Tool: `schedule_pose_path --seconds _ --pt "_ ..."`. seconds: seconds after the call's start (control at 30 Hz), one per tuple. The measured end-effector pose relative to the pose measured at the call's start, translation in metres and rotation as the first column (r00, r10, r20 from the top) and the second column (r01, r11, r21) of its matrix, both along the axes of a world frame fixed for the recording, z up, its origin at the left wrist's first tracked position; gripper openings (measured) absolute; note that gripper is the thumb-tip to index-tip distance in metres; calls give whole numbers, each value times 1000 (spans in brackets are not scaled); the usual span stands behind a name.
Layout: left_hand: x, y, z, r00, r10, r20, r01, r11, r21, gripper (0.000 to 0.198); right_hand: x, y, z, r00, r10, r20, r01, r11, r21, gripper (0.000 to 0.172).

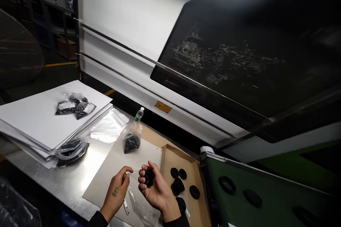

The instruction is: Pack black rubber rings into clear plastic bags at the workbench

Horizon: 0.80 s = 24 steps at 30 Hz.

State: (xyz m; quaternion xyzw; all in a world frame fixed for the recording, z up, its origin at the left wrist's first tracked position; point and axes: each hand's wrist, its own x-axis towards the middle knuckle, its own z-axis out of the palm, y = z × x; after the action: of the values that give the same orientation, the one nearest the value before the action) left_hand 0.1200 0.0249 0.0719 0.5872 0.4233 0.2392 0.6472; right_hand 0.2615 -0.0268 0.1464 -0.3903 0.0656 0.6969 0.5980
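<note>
My right hand (160, 189) is turned palm up, its fingers curled around a small black part (149, 177) whose exact kind I cannot make out. To its left, my left hand (117, 189) has thumb and forefinger pinched together. A thin pale line shows between its fingertips and the right hand; whether it is held is unclear. Both hands are above a grey-white board (106, 177). Under them lie a clear plastic bag (142, 205) and a small metal tool (126, 206), partly covered by the left hand.
A cardboard tray (190, 212) with several round black parts is at right, beside a green conveyor belt (239, 216) carrying black rings. Behind the hands stand a bag of black pieces (131, 143) and a water bottle (139, 114). White sheets (34, 120) are stacked at left.
</note>
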Motion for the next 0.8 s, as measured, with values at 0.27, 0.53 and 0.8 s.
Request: schedule_pose_path --seconds 0.27,0.53,0.8 --pt "30 -21 -16 984 -176 30 178 981 -72 40 9 -60 8 970 -50 236 59 998 -32 29" --pt "46 -38 -15 953 -302 13 301 947 -111 39 27 -99 -15 585 290 758 -15 938 -347 33" --pt "52 -41 2 958 -285 27 286 954 -93 37 39 -87 -30 240 406 882 11 907 -421 39"
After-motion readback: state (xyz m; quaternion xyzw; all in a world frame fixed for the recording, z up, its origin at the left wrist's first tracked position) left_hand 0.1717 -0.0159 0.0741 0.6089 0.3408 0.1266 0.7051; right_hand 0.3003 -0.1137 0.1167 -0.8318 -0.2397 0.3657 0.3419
